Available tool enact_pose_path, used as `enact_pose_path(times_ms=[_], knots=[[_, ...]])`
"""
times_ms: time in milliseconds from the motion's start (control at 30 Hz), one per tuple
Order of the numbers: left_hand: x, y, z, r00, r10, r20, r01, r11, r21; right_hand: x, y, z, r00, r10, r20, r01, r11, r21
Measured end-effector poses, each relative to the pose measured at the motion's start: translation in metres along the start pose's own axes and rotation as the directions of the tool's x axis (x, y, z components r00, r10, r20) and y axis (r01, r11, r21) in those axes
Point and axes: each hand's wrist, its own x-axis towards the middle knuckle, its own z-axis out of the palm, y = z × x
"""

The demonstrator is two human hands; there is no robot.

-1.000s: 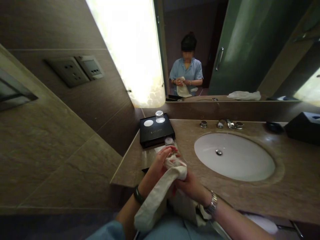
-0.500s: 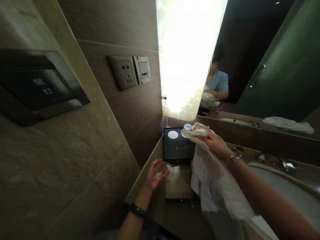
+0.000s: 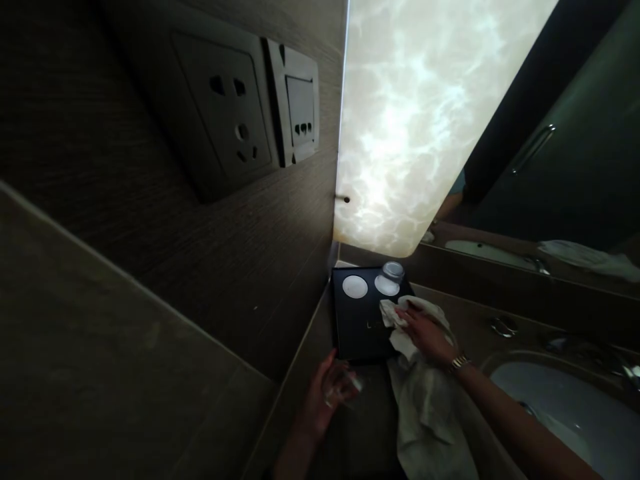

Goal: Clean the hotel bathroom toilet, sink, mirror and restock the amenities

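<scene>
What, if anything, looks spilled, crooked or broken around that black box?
Nothing stands out: no spill or breakage, and the black box lies flat in the corner, a clear glass on one white disc. The right hand holds a bunched cloth; the left hand, another glass.

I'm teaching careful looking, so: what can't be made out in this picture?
Head view:
Lettering on black box: too small, dim.
Beneath the white cloth in the right hand: covered by it.
Clear glass in left hand: outline blurred.
Washbasin: right side cut off by picture's right edge.
</scene>
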Motion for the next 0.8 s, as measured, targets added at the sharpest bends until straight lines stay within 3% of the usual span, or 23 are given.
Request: enact_pose_path(times_ms=[33,100,167,200,333,400,467,533,667,733,800], knots=[[0.000,0.000,0.000,1.000,0.004,-0.018,-0.003,1.000,0.008,-0.002,0.002,-0.001,1.000,0.010,-0.022,-0.010,1.000,-0.013],[0.001,-0.001,0.000,0.999,0.005,-0.038,-0.003,0.999,0.033,0.002,-0.013,0.007,0.988,-0.146,0.043,0.144,0.988,0.050],[0.001,-0.002,-0.001,1.000,0.004,-0.027,-0.003,0.998,0.056,0.018,-0.041,0.018,0.924,-0.345,0.165,0.315,0.931,0.186],[0.001,-0.001,-0.001,1.000,0.007,-0.025,-0.005,0.998,0.068,0.029,-0.055,0.022,0.904,-0.381,0.194,0.336,0.913,0.231],[0.002,0.002,0.003,0.999,0.025,-0.042,-0.021,0.994,0.110,0.052,-0.083,0.021,0.938,-0.338,0.083,0.325,0.936,0.135],[0.002,0.004,0.006,0.998,0.027,-0.054,-0.020,0.993,0.113,0.045,-0.082,0.016,0.896,-0.438,0.075,0.430,0.897,0.101],[0.002,0.004,0.009,0.998,0.022,-0.056,-0.015,0.993,0.119,0.031,-0.075,0.007,0.834,-0.534,0.139,0.522,0.845,0.114],[-0.002,0.003,0.008,0.999,0.024,-0.048,-0.017,0.991,0.135,0.020,-0.060,-0.007,0.813,-0.541,0.215,0.534,0.840,0.094],[-0.014,0.010,-0.001,0.996,0.092,-0.020,-0.087,0.978,0.190,-0.004,-0.006,-0.052,0.915,-0.314,0.255,0.345,0.935,-0.085],[-0.013,0.024,0.003,0.982,0.183,0.053,-0.190,0.953,0.238,-0.037,0.023,-0.073,0.969,-0.203,0.139,0.212,0.976,-0.053],[0.002,0.044,0.023,0.927,0.342,0.152,-0.373,0.875,0.308,-0.089,0.044,-0.089,0.995,-0.073,-0.066,0.079,0.993,0.087]])
